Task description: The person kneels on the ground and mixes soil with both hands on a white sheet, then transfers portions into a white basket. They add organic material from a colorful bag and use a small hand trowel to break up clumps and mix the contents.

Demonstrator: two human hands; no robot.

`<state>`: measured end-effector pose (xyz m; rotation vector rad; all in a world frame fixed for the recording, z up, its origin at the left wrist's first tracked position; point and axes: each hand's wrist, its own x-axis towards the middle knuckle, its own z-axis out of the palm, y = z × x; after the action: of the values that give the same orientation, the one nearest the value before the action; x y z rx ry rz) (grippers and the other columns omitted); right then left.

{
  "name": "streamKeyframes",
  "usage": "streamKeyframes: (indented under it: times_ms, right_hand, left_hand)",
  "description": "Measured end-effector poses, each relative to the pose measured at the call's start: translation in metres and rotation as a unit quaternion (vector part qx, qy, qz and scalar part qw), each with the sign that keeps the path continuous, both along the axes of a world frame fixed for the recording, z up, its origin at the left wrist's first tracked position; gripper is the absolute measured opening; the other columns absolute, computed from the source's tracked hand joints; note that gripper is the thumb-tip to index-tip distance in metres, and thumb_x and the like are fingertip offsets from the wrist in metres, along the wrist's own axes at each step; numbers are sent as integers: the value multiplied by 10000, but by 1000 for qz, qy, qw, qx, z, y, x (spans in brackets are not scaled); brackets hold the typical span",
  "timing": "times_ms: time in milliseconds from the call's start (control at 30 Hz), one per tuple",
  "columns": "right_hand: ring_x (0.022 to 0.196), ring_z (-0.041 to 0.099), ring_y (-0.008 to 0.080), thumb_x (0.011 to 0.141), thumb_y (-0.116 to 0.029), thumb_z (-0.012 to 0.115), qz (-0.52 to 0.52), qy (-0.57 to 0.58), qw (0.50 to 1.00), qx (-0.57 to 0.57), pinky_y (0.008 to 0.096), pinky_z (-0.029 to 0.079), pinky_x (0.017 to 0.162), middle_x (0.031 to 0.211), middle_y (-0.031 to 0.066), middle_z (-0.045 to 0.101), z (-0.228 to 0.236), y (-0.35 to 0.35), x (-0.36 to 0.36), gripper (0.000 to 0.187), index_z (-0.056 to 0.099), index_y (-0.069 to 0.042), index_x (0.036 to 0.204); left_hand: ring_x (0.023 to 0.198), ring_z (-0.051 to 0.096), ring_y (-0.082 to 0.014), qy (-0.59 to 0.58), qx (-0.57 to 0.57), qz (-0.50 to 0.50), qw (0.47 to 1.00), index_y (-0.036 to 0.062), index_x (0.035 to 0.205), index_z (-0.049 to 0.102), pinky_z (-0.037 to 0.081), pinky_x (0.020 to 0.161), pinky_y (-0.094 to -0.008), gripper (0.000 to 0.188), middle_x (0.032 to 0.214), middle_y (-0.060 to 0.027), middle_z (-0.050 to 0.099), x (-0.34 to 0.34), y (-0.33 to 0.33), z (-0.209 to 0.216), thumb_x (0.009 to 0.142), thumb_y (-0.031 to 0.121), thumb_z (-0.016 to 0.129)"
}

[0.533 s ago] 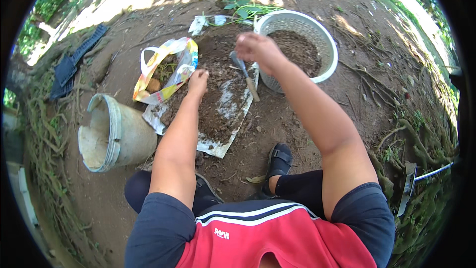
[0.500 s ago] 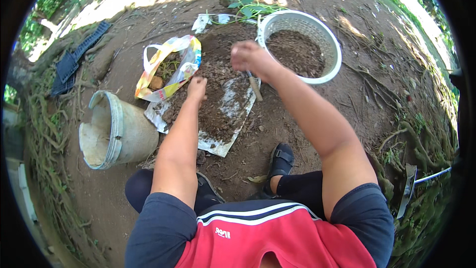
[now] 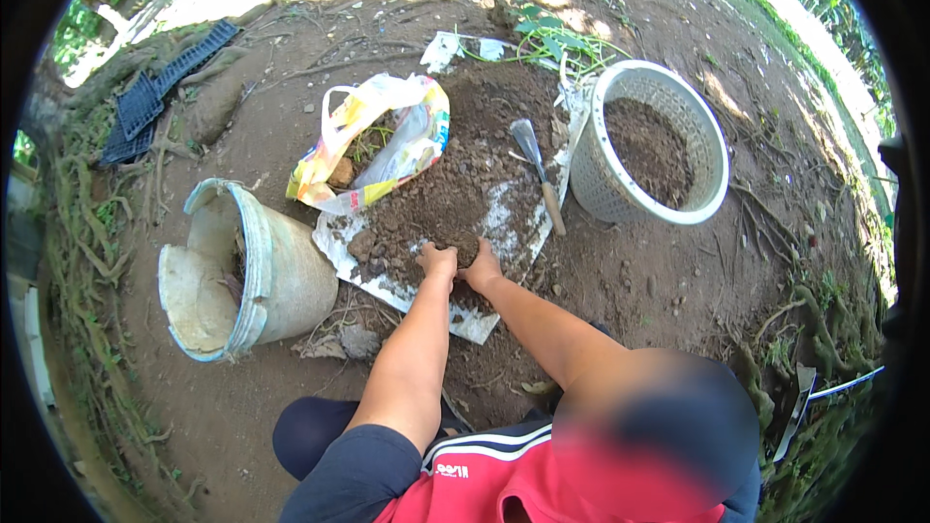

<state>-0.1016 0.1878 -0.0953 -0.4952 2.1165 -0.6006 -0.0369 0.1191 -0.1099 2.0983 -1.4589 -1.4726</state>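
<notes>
My left hand [image 3: 439,261] and my right hand [image 3: 481,267] are close together on loose brown soil [image 3: 417,218], near the front end of a white sheet [image 3: 475,327]. The fingers of both hands are apart and reach into the soil; some tips are hidden there. A hand trowel [image 3: 540,174] with a metal blade and wooden handle lies on the sheet's right side, apart from my hands. Beyond my left hand, a colourful plastic bag [image 3: 325,172] stands open with plant bits and a brownish lump inside.
A white perforated basket [image 3: 605,179] partly filled with soil stands at the right. At the left, a worn bucket [image 3: 291,276] with a broken rim lies tilted. Black plastic trays [image 3: 140,108] rest farther left. Green vines [image 3: 557,34] lie behind, and roots [image 3: 809,300] spread at the right.
My right hand has come from beside the basket down to the soil by my left hand. My left hand has moved away from the bag toward me. The view has shifted.
</notes>
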Motion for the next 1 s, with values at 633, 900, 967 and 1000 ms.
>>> streamKeyframes:
  times_ms: [633,900,967,1000]
  right_hand:
    - [1270,346,282,879,-494,477,317,168,914,-189,461,253,1043,1331,90,446,3,-77,-64,457,565,-208,1223]
    - [1267,342,375,891,-326,515,220,290,880,-307,461,273,1062,1365,181,388,-47,-36,-68,462,478,-101,1293]
    - [1253,361,375,899,-272,499,187,257,876,-364,449,282,1061,1351,187,402,-55,-29,-49,436,476,-79,1290]
    - [1246,371,375,903,-245,491,166,247,872,-388,443,286,1060,1344,191,409,-57,-28,-40,424,475,-69,1288]
  left_hand:
    - [1373,199,-310,-152,-297,-255,908,95,1405,313,152,1134,-428,542,1480,-142,241,29,-61,-22,954,392,357]
    - [1312,309,-330,-81,-430,-244,865,58,1316,434,212,1110,-435,472,1363,-172,405,27,-48,-43,958,355,353]
    - [1283,339,-349,-7,-410,-225,884,22,1295,447,237,1091,-438,463,1333,-195,428,29,-31,-50,955,322,355]
    - [1269,355,-359,33,-426,-208,880,4,1284,454,249,1081,-439,458,1319,-207,440,28,-20,-53,954,306,356]
